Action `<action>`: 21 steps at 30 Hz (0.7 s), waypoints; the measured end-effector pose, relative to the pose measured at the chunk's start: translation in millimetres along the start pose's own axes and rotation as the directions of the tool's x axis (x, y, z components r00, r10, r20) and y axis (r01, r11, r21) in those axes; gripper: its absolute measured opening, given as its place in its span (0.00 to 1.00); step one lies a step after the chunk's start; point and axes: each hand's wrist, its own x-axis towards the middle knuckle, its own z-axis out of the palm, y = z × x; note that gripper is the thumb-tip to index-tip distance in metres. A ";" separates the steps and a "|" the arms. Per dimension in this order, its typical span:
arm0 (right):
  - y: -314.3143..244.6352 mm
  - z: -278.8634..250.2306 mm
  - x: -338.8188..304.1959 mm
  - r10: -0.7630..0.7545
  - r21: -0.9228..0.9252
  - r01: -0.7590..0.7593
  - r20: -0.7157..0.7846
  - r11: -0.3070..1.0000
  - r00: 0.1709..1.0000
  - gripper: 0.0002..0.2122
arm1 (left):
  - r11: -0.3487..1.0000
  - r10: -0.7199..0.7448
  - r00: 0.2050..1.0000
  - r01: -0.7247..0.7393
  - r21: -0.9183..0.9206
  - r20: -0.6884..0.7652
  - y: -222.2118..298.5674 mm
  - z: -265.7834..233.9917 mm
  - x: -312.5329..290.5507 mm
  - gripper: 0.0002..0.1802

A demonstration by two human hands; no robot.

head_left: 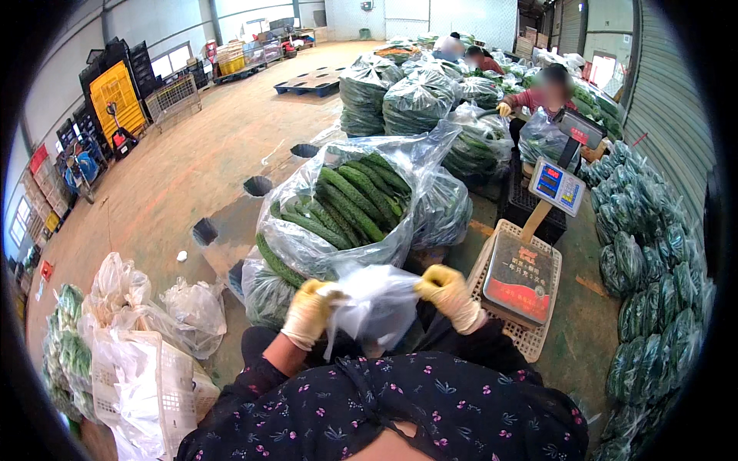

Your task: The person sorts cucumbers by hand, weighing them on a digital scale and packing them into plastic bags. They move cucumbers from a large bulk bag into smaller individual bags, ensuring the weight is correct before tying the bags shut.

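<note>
Between my two gloved hands a thin clear plastic bag (374, 303) is stretched, hanging in front of my lap. My left hand (309, 313), in a pale yellow glove, is closed on one side of the bag's edge. The other edge is pinched by my right hand (448, 296), gloved the same way. Just beyond the bag stands a large open clear sack, full of dark green cucumbers (354, 201). One cucumber (278, 261) leans down the sack's left side, close to my left hand.
To the right a weighing scale (521, 278) rests on a plastic crate. Bagged cucumbers (653, 307) are stacked along the right wall. At lower left stands a white crate (146, 384) holding plastic bags. Full sacks (419, 100) and co-workers, one a person in red (538, 98), are farther back.
</note>
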 end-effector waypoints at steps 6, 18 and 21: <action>76.0 -108.6 -6.5 -0.220 -0.593 -0.112 -0.458 0.797 0.862 0.09 | 0.963 0.062 0.961 -0.129 -0.237 -0.269 43.3 -99.2 39.8 0.06; -41.0 -3.9 39.8 -0.503 -0.815 0.389 0.142 0.429 0.853 0.31 | 0.564 -0.093 0.869 -0.355 0.745 0.485 55.0 132.7 43.4 0.14; 5.9 -53.6 69.0 -0.441 -0.826 0.291 0.059 0.482 0.896 0.10 | -0.359 0.113 0.854 -0.441 0.822 0.508 47.5 88.1 95.4 0.24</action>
